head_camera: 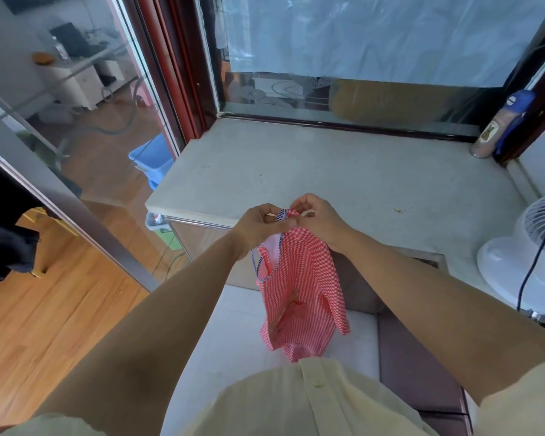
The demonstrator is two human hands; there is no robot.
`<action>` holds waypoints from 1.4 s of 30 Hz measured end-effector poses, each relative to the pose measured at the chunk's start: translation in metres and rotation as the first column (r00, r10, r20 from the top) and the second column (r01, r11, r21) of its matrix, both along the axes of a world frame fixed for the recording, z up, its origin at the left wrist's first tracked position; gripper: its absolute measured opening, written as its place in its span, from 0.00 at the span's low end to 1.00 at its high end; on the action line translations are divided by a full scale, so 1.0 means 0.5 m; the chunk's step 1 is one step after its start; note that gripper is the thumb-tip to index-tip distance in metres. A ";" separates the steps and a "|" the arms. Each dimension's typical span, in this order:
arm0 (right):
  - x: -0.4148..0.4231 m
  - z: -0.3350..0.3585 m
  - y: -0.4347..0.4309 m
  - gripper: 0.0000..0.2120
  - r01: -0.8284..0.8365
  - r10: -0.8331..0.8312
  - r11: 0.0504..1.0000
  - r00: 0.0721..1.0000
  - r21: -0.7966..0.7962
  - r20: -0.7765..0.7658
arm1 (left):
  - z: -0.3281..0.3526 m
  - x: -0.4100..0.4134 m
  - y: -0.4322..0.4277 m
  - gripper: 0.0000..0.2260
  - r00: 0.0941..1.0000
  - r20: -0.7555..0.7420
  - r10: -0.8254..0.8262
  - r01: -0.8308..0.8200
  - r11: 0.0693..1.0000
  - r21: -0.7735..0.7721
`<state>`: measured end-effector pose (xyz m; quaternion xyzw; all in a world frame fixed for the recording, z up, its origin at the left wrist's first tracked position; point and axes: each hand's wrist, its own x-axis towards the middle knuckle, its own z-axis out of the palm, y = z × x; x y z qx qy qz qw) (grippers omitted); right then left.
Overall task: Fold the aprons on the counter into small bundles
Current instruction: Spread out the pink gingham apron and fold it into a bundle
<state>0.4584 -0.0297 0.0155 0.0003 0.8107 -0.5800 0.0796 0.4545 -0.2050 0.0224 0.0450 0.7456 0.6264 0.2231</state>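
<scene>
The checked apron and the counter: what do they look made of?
The apron looks like thin woven cloth, perhaps cotton, matte: it hangs limp in soft folds. The counter looks like pale stone or an imitation, dull finish: a thick, faintly speckled slab.

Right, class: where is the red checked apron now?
In the head view, the red checked apron hangs at centre, its top pinched by the left hand and right hand, just in front of the counter.

Apron before counter — fan right
</scene>
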 end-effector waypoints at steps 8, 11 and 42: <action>0.008 0.011 0.010 0.15 -0.395 0.368 0.875 0.919 0.280 0.144 | 0.008 0.012 -0.032 0.01 0.966 -0.196 -0.171 0.141 0.977 -0.162; 0.011 -0.002 0.009 0.12 -0.496 0.444 0.769 0.868 0.404 0.220 | 0.010 0.017 -0.051 0.04 0.968 -0.202 -0.149 0.119 0.980 -0.157; 0.092 -0.026 -0.010 0.14 -0.100 0.069 0.846 0.994 0.523 0.080 | 0.030 0.042 -0.062 0.13 0.969 -0.247 0.022 -0.084 0.966 -0.243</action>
